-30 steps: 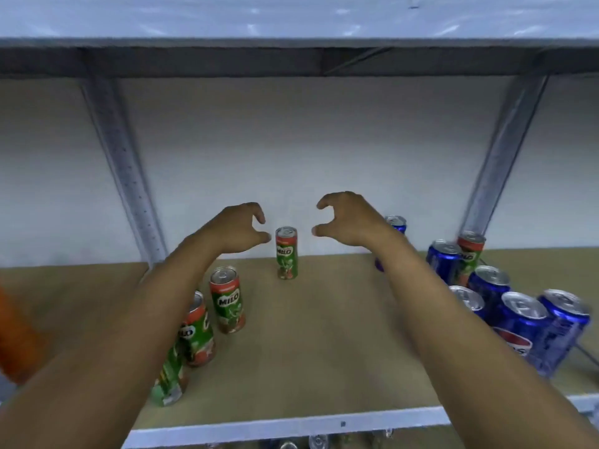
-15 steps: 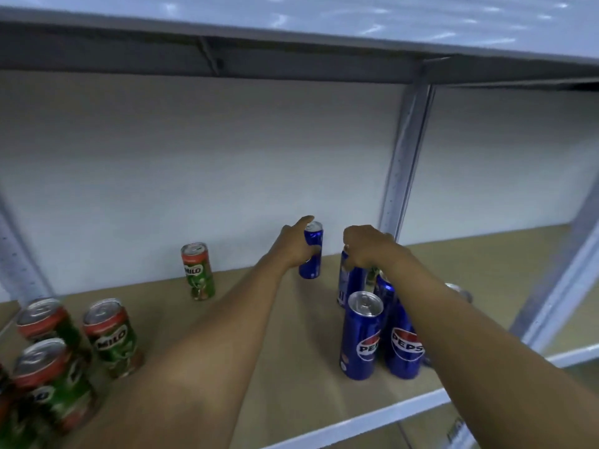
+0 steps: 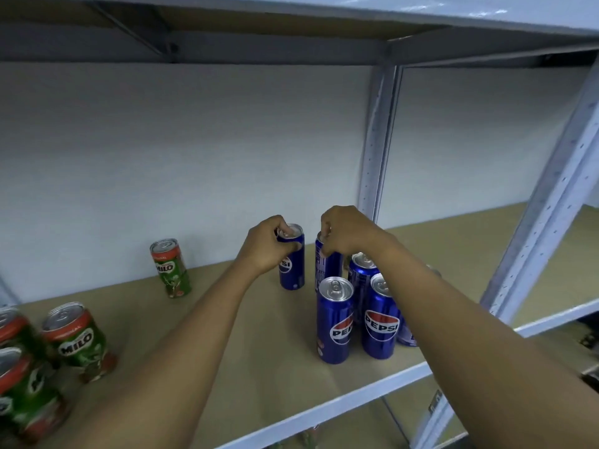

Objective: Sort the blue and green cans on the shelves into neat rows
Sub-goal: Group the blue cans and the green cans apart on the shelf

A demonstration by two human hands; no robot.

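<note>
Left hand (image 3: 264, 246) grips top of slim blue Pepsi can (image 3: 291, 264) near back wall; right hand (image 3: 343, 231) pinches rim of neighbouring blue can (image 3: 327, 267). 3 blue cans (image 3: 335, 319) clustered in front, unsorted. Green Milo cans (image 3: 76, 341) bunched left, 1 green can (image 3: 170, 268) alone at back. Rows barely begun.

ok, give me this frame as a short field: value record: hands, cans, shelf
left hand: grips the top of a blue Pepsi can standing apart at the back
right hand: grips the top of another blue can, rear of the cluster
Pepsi cluster: upright, bunched right of centre
lone Milo can: upright near the back wall
Milo group: front left
shelf: brown board, grey metal frame
</note>
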